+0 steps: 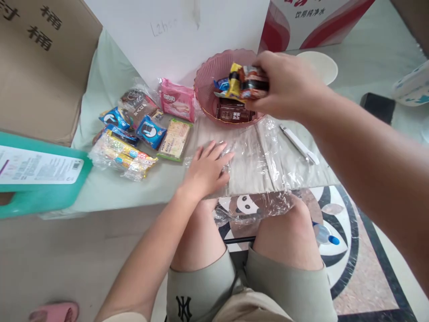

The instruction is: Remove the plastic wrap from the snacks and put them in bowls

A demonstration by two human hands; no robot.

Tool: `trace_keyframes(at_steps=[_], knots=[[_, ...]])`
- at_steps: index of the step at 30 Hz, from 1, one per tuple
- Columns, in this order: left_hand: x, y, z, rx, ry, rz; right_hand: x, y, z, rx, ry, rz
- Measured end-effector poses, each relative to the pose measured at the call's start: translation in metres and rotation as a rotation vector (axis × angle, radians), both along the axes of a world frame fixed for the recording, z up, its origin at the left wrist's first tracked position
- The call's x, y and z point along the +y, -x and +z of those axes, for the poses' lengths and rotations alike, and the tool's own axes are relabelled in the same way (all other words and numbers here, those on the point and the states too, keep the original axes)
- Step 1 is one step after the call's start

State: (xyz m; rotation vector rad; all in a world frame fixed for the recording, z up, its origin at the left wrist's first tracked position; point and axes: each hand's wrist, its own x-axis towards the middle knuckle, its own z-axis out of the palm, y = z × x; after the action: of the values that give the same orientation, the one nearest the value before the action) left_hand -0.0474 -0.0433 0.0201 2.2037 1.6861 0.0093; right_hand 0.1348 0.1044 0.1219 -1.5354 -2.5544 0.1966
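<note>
Over the pink ribbed bowl [205, 96], my right hand [279, 85] grips small wrapped snacks [250, 82] in yellow, brown and black; how many is unclear. Inside the bowl lie dark brown snack packs [234, 112] and a blue packet [221, 85]. My left hand [208, 170] rests with fingers spread on a clear plastic bag [258, 156] spread over the cloth and hanging off its front edge. Left of that hand are a cracker pack [174, 139] with green ends, a pink nabati pack [177, 100], blue packets [150, 132] and yellow packets [125, 154] in clear wrap.
A white-handled cutter or similar slim tool [299, 144] lies right of the bag. Farther right are a white lid-like disc [318, 67] and a black phone-like object [378, 107]. White and cardboard boxes [43, 80] stand behind, with a green container [43, 197] at left.
</note>
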Motion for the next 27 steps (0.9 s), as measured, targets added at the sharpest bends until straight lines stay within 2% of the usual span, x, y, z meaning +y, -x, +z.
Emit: trace_keyframes(at_steps=[5,7,9,11,12,15,17,20,22,24,26,27], knots=[[-0.001,-0.001,-0.001,-0.022,-0.038,0.005,0.041,0.063,0.006,-0.169,0.084,-0.067],[-0.002,-0.001,-0.002,-0.039,-0.052,0.013,0.042,0.076,0.012,-0.132,0.130,-0.062],[-0.002,0.000,-0.003,-0.052,-0.032,0.014,0.029,0.074,0.016,-0.006,0.117,-0.084],[-0.002,0.002,-0.003,-0.052,-0.010,0.005,0.005,0.055,0.012,0.161,0.024,-0.103],[-0.002,0.003,-0.002,-0.050,-0.012,-0.003,-0.009,0.039,0.006,0.247,-0.060,-0.065],[0.001,0.006,-0.001,-0.067,-0.067,-0.034,-0.056,-0.022,-0.030,0.509,-0.144,0.149],[0.005,0.010,-0.001,-0.111,-0.136,-0.069,-0.085,-0.062,-0.059,0.533,-0.157,0.310],[0.007,0.022,-0.001,-0.215,-0.311,-0.097,-0.117,-0.106,-0.096,0.492,-0.111,0.460],[0.000,0.034,0.001,-0.318,-0.480,-0.079,-0.129,-0.126,-0.113,0.433,-0.155,0.450],[-0.017,0.046,0.006,-0.426,-0.625,-0.052,-0.135,-0.142,-0.124,0.358,-0.203,0.393],[-0.041,0.056,0.010,-0.449,-0.626,-0.101,-0.139,-0.155,-0.131,0.272,-0.210,0.372],[-0.054,0.058,0.011,-0.385,-0.540,-0.181,-0.141,-0.160,-0.134,0.228,-0.201,0.384]])
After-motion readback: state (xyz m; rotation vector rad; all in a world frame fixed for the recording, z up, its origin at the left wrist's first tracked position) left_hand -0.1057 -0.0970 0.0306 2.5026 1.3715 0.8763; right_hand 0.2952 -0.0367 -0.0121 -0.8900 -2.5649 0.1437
